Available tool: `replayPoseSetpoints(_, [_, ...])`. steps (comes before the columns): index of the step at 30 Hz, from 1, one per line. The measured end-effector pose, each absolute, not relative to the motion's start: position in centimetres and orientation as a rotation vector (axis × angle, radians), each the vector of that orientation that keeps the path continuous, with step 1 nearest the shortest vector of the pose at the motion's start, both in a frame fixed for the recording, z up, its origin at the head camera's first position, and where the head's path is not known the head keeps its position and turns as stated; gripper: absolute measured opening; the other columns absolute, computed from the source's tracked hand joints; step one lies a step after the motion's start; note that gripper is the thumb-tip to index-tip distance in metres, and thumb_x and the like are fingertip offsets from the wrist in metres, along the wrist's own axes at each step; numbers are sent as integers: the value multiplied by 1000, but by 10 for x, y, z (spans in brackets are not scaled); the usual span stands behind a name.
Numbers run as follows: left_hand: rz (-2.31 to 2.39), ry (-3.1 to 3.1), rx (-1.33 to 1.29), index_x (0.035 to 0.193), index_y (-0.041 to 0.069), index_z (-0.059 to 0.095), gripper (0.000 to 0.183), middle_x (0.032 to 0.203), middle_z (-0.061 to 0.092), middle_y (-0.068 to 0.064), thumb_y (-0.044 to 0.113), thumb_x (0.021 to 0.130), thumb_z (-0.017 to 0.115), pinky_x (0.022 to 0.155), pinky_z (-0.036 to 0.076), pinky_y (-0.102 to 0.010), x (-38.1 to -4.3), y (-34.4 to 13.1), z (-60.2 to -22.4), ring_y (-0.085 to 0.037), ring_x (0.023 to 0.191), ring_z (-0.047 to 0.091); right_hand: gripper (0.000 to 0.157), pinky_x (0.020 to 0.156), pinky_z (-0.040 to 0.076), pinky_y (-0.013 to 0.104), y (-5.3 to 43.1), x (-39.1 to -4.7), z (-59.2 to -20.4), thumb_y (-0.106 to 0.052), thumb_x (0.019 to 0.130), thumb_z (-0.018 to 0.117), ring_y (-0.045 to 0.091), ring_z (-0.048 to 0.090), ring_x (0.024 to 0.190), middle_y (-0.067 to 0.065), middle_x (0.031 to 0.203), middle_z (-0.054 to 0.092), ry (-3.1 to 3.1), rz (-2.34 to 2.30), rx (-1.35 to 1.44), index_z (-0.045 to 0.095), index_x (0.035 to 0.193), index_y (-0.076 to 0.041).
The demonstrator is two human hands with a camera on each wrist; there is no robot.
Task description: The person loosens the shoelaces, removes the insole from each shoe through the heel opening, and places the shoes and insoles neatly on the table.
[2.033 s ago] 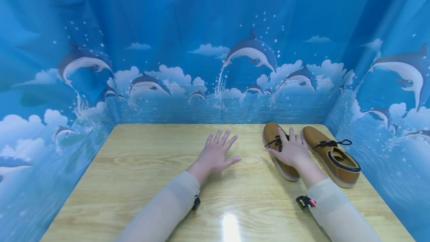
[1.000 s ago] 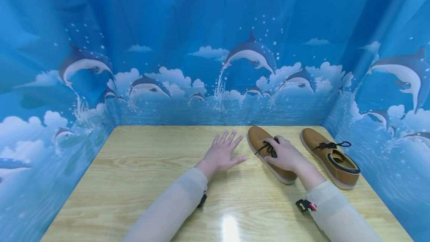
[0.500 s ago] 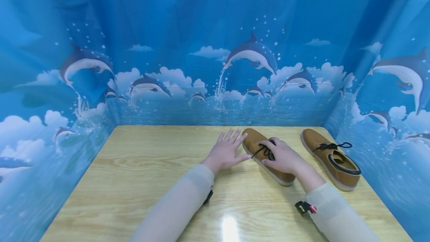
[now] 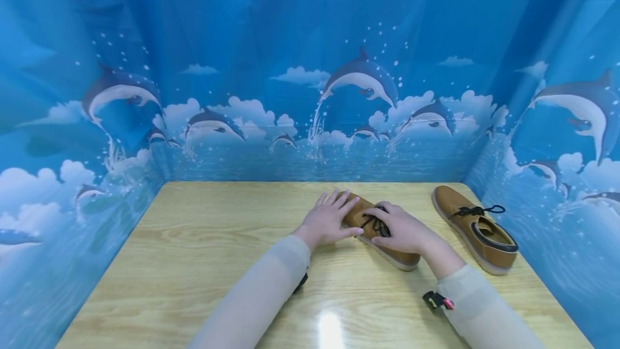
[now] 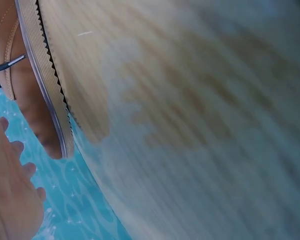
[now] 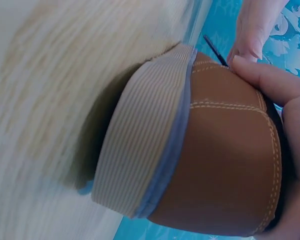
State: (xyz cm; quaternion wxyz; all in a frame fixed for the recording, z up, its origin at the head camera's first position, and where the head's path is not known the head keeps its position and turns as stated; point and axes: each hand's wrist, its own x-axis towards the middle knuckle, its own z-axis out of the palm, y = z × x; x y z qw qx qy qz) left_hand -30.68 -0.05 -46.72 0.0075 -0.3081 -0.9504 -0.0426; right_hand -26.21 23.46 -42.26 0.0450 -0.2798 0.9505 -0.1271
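Note:
My right hand (image 4: 406,230) grips a brown leather lace-up shoe (image 4: 358,211) over its laces and opening, thumb along the near side. In the right wrist view the shoe's heel (image 6: 220,165) and ribbed pale sole fill the middle. The sole's edge looks tilted there; how far it rests on the table I cannot tell. My left hand (image 4: 325,223) spreads its straight fingers over the shoe's toe in the head view. The left wrist view has the toe (image 5: 37,110) beside those fingers; contact is unclear. Black laces (image 4: 375,224) show between the hands.
A matching brown shoe (image 4: 496,252) stands at the table's right side, toe toward the back. The light wooden table (image 4: 203,263) meets a blue dolphin-print curtain (image 4: 271,69) at the back and both sides.
My right hand has shifted the gripped shoe leftward from beside its mate, and its toe has swung left. My left hand has moved slightly right and now overlaps the toe.

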Motion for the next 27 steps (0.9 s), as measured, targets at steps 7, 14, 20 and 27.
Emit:
replayPoseSetpoints(7, [-73, -3004, -977, 162, 30, 12, 94, 169, 9, -1, 86, 87, 19, 123, 4, -52, -304, -2, -466, -27, 154, 7, 69, 101, 44, 62, 232, -260, -419, -34, 90, 77, 43, 39, 138, 19, 155, 36, 2819, -418, -914, 46, 150, -21])
replayPoseSetpoints(14, [-44, -3040, -998, 162, 30, 13, 94, 168, 10, 0, 87, 86, 14, 123, 4, -52, -298, -7, -464, -28, 154, 7, 69, 103, 43, 62, 232, -259, -419, -34, 89, 78, 42, 37, 140, 16, 157, 35, 2773, -429, -975, 47, 150, -23])
replayPoseSetpoints(20, [-19, -3050, -1002, 162, 30, 12, 93, 168, 11, 0, 86, 88, 15, 123, 5, -53, -295, -10, -461, -27, 154, 9, 70, 102, 44, 61, 230, -258, -417, -33, 87, 80, 41, 39, 139, 15, 156, 36, 2771, -435, -990, 48, 149, -24])
replayPoseSetpoints(27, [37, -3047, -986, 162, 32, 12, 88, 168, 12, 1, 83, 90, 15, 124, 5, -51, -289, -15, -458, -26, 154, 9, 82, 103, 41, 64, 230, -255, -414, -34, 88, 79, 44, 32, 142, 17, 161, 28, 2785, -444, -978, 36, 156, -23])
